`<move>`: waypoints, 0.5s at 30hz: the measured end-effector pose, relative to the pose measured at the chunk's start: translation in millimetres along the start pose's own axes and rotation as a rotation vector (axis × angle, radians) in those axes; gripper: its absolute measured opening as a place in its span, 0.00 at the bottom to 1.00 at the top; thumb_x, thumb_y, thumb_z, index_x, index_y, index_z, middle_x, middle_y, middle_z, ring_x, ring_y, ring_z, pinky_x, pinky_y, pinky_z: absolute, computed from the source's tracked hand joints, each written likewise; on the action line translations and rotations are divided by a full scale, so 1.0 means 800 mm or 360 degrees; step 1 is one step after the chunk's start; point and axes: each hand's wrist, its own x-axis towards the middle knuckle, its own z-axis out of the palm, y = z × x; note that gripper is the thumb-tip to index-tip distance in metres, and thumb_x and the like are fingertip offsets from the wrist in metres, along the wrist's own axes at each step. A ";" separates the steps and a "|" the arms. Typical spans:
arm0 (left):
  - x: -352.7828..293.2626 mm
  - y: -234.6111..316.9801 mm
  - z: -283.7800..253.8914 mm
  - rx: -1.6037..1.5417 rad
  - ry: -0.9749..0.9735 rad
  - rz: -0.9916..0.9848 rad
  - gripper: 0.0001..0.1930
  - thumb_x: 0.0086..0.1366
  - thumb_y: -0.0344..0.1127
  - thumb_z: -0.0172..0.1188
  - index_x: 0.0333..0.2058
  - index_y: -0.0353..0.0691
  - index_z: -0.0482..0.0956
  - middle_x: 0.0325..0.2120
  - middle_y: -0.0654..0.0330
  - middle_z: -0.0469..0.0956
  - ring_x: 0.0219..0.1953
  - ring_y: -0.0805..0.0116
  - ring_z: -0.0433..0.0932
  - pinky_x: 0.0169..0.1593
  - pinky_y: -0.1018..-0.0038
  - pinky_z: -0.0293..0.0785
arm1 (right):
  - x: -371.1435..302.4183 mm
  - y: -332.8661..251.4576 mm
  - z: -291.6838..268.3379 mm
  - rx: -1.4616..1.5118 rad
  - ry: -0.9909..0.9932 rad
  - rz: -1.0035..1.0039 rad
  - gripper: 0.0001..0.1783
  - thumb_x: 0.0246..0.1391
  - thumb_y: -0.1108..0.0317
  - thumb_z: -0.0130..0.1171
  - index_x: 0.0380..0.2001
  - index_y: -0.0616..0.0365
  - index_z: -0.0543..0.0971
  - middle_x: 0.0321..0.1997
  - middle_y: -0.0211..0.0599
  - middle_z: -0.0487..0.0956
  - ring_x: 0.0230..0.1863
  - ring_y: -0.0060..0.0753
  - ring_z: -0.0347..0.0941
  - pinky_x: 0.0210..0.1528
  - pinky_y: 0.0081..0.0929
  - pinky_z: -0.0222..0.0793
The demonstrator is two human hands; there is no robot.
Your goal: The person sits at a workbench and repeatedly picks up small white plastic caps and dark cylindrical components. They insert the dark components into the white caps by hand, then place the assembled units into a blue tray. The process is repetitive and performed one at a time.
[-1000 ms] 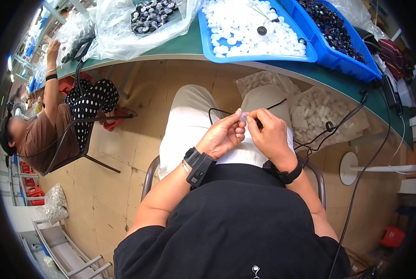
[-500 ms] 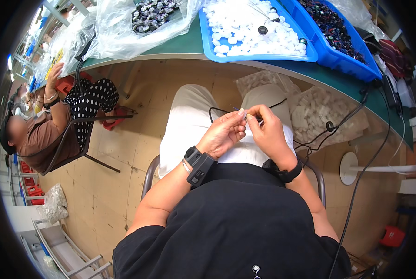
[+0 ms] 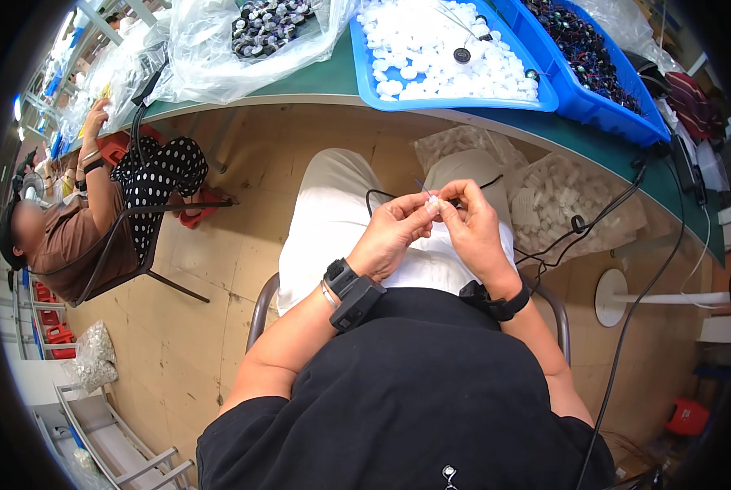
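Note:
Above my lap, my left hand [image 3: 392,234] and my right hand [image 3: 473,234] meet with their fingertips pinched together. Between them is a small white plastic part [image 3: 434,204], mostly covered by the fingers. A thin dark blue wire [image 3: 422,187] sticks up from the pinch toward the table. The part's exact kind is too small to make out. Beyond the hands, a shallow blue tray [image 3: 463,104] holds many small white round pieces, with a black round piece [image 3: 462,55] lying on top.
Right of the tray stands a deeper blue bin [image 3: 606,104] of dark wired parts. A clear bag [image 3: 198,77] with dark round parts lies left on the green table [image 3: 333,80]. Bags of white pieces [image 3: 578,200] sit underneath. Black cables [image 3: 619,200] hang right. Another person [image 3: 87,237] sits left.
My fingers have shifted around the white part, which now shows more between the fingertips. The wire stands more upright. The other person's raised hand has moved slightly.

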 end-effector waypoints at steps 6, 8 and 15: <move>0.001 -0.003 -0.004 0.0165 0.0065 0.0188 0.17 0.63 0.35 0.63 0.48 0.34 0.74 0.32 0.64 0.78 0.32 0.79 0.72 0.36 0.82 0.70 | 0.000 0.000 -0.002 0.0063 -0.0081 0.0039 0.07 0.60 0.80 0.48 0.42 0.66 0.68 0.39 0.38 0.75 0.38 0.24 0.74 0.42 0.24 0.76; 0.001 -0.002 -0.003 0.0152 0.0063 0.0206 0.16 0.62 0.35 0.64 0.46 0.34 0.74 0.32 0.64 0.77 0.32 0.80 0.72 0.36 0.82 0.69 | -0.001 0.001 -0.002 0.0034 -0.0093 0.0028 0.08 0.60 0.80 0.47 0.42 0.66 0.67 0.39 0.37 0.73 0.38 0.24 0.73 0.42 0.24 0.75; 0.003 -0.006 -0.007 0.0349 0.0046 0.0183 0.15 0.62 0.35 0.64 0.43 0.35 0.73 0.31 0.64 0.77 0.31 0.80 0.72 0.35 0.82 0.69 | -0.002 -0.003 -0.003 -0.0084 -0.0138 -0.0026 0.06 0.60 0.79 0.48 0.41 0.65 0.69 0.36 0.38 0.75 0.38 0.26 0.74 0.40 0.24 0.73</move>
